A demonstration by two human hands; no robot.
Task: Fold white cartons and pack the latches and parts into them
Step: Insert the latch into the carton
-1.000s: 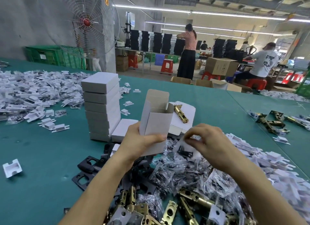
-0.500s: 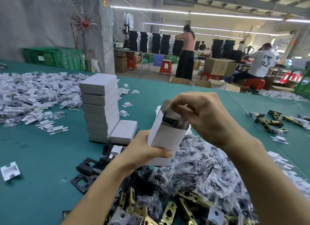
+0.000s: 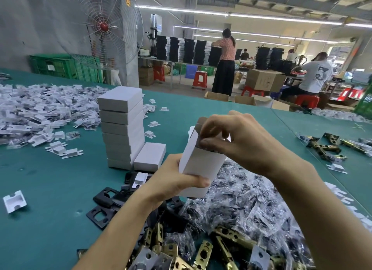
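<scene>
- Brass latches (image 3: 203,255) lie in a heap at the near edge of the green tabletop (image 3: 50,219), mixed in with clear bags of small dark parts (image 3: 247,205) that spread to the right under the right forearm.
- Black metal plates (image 3: 104,197) lie just left of that heap, partly under the left forearm.
- The left grip (image 3: 171,181) is wrapped round the lower half of a white carton (image 3: 201,165), with the thumb across the front face and the fingers behind it. The carton is held above the bags, tilted a little to the right.
- The right grip (image 3: 241,142) sits on the carton's open top with its fingers curled. The thumb lies along the front edge of the mouth and the fingertips rest on the raised back flap (whatever is inside is mostly hidden, only a dark sliver shows under the thumb).
- A lone white plastic piece (image 3: 14,201) lies far left, well apart from everything else.
- A stack of closed cartons (image 3: 122,126) stands behind the left grip, and one more closed box (image 3: 150,157) lies against its foot.
- A wide pile of white plastic pieces (image 3: 30,108) covers the far left of the tabletop.
- More latches (image 3: 326,146) lie scattered on the right.
- Beyond the tabletop are a big fan (image 3: 103,25), green crates (image 3: 60,67), a standing person (image 3: 226,62) and a seated person (image 3: 316,74).
</scene>
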